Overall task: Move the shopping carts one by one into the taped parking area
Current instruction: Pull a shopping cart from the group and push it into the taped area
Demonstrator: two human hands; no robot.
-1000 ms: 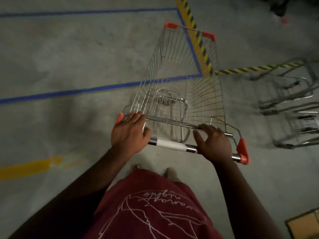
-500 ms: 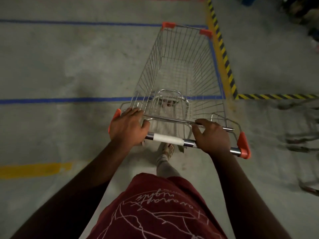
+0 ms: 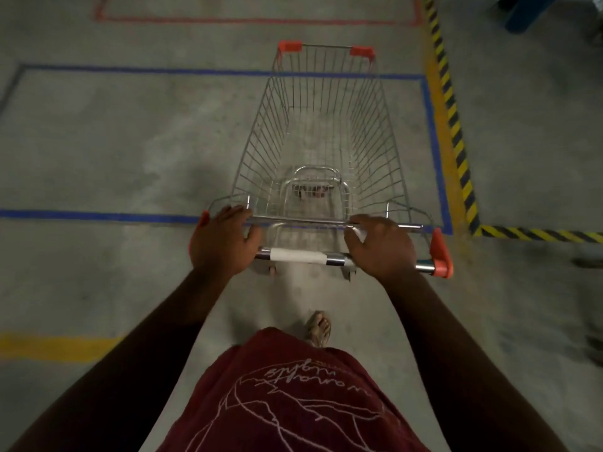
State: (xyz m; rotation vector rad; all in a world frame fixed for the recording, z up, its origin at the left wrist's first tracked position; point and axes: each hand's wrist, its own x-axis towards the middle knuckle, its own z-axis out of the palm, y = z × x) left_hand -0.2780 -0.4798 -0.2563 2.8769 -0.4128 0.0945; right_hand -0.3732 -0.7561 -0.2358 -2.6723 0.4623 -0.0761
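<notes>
Forward into the blue tape rectangle rolled the cart; left hand and right hand grip its handle

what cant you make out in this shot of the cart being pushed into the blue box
Head view only:
- The cart has its front wheels hidden under its own basket.
- The left hand and right hand have their palms turned down on the handle bar.
- The objects at the right edge are blurred and cut off.
- The shirt print is upside down and unreadable.
</notes>
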